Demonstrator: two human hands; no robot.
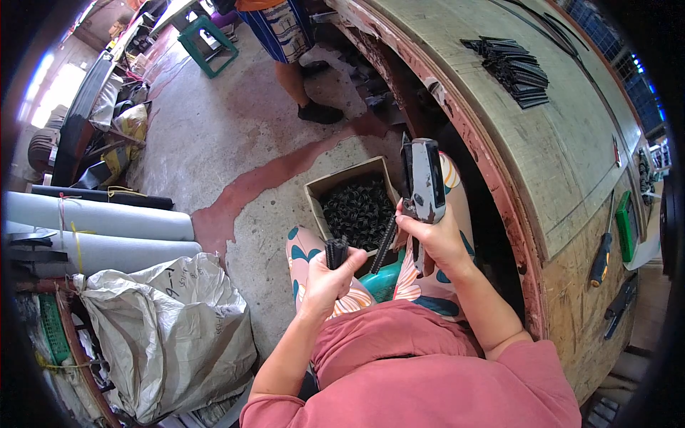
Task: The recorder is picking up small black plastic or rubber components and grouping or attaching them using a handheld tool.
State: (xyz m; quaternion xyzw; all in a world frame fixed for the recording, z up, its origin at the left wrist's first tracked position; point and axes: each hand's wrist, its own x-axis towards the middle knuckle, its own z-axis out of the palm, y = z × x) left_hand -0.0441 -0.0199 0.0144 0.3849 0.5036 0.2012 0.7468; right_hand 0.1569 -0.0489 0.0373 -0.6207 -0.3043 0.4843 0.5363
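My left hand (327, 283) is closed round a bundle of short black strips (336, 252), their ends standing up past the thumb. In my right hand (439, 241) is a worn grey-and-black hand stapler (428, 178), head pointing away from me. One ridged black strip (385, 246) slants down from the right fingertips toward my lap, apart from the left bundle. Beyond my hands, between my knees, an open cardboard box (315, 192) holds many small black looped pieces (357, 208). Fingers hide part of the stapler's grip.
At right stands a wooden table (571, 157) with a pile of black strips (510, 71), a screwdriver (601, 257) and a green tray (626, 227). A white sack (168, 321) and grey rolls (107, 217) lie left. A person (289, 57) stands ahead near a green stool (207, 46).
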